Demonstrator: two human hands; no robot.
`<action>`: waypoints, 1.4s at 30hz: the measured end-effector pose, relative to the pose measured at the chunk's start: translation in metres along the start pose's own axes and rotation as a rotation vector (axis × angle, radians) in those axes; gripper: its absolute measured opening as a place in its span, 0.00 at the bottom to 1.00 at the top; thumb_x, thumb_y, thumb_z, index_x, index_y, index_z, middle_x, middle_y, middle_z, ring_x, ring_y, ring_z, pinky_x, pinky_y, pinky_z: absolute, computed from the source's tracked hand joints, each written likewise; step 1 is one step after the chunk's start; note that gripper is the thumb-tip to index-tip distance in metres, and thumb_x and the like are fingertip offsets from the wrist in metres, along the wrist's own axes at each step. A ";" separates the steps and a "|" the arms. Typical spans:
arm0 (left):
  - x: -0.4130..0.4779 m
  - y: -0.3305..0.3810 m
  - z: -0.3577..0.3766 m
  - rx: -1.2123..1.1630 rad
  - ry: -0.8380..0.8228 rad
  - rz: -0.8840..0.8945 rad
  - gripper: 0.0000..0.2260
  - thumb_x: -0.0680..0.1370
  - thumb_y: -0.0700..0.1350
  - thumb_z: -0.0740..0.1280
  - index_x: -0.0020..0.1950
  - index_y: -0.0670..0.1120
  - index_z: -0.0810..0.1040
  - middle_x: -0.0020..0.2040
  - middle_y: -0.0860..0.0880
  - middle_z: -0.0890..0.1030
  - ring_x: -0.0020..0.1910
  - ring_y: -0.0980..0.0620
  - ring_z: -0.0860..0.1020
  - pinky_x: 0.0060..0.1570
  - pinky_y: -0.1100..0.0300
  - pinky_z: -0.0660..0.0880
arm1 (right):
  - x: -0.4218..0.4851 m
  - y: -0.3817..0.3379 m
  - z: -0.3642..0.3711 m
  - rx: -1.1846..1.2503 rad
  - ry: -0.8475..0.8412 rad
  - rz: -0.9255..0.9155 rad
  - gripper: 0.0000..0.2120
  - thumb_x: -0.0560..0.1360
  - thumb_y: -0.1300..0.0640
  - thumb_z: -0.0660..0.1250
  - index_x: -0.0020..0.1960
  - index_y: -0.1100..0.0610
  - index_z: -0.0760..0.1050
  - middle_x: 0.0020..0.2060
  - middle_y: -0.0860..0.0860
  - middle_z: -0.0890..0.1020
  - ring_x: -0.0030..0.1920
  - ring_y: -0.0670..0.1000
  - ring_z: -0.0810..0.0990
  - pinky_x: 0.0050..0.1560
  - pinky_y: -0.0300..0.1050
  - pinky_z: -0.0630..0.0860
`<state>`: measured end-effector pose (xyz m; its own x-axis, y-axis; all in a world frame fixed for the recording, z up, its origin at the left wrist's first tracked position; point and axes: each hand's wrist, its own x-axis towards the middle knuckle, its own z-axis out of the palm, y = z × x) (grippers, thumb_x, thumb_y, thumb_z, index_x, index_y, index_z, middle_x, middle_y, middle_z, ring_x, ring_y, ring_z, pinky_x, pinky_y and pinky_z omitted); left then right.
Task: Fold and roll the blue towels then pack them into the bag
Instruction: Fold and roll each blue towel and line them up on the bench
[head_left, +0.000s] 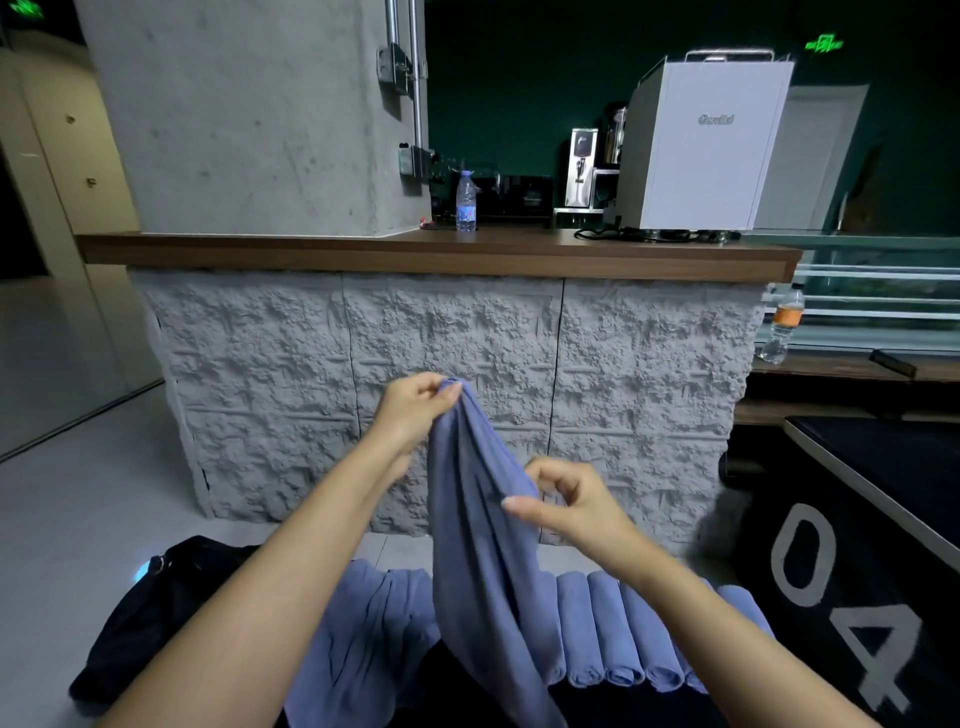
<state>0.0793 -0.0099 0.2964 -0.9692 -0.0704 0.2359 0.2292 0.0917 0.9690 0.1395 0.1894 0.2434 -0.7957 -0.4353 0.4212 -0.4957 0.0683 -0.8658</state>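
Head camera: two hands hold a blue towel (483, 571) up, hanging lengthwise, not yet folded.
Fingers of the left hand (415, 410) pinch the towel's bunched top, high and farther away. The right hand (571, 506), lower and nearer, pinches its right edge between thumb and forefinger. The towel's long axis runs down from the left fingers toward the viewer. Rolled towels (618, 634) lie near right, loose towels (363, 629) near left, the black bag (150, 613) farther left.

White "04" (777, 564) marks the black surface (893, 467) at right
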 end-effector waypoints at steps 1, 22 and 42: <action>0.011 -0.004 -0.007 0.011 0.037 -0.011 0.04 0.77 0.42 0.67 0.42 0.48 0.79 0.40 0.51 0.81 0.39 0.56 0.76 0.37 0.66 0.71 | -0.006 0.003 -0.002 -0.050 -0.034 0.003 0.10 0.70 0.57 0.75 0.34 0.53 0.75 0.32 0.42 0.74 0.36 0.40 0.72 0.42 0.33 0.67; 0.037 -0.077 -0.121 -0.048 0.288 -0.032 0.04 0.76 0.37 0.67 0.50 0.39 0.79 0.32 0.55 0.82 0.31 0.62 0.76 0.35 0.72 0.74 | 0.007 0.037 -0.114 -0.789 0.348 -0.007 0.03 0.70 0.55 0.73 0.42 0.55 0.83 0.37 0.41 0.80 0.42 0.48 0.76 0.43 0.40 0.72; 0.007 -0.076 -0.121 -0.031 0.082 -0.028 0.05 0.77 0.38 0.65 0.43 0.44 0.78 0.38 0.47 0.78 0.38 0.54 0.73 0.42 0.61 0.69 | 0.021 0.053 -0.119 -0.455 0.427 0.282 0.08 0.74 0.60 0.70 0.37 0.56 0.74 0.31 0.53 0.76 0.36 0.50 0.72 0.36 0.45 0.66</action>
<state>0.0660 -0.1379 0.2330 -0.9650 -0.1536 0.2124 0.2059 0.0577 0.9769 0.0552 0.2903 0.2386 -0.9371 0.0400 0.3468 -0.2722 0.5384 -0.7975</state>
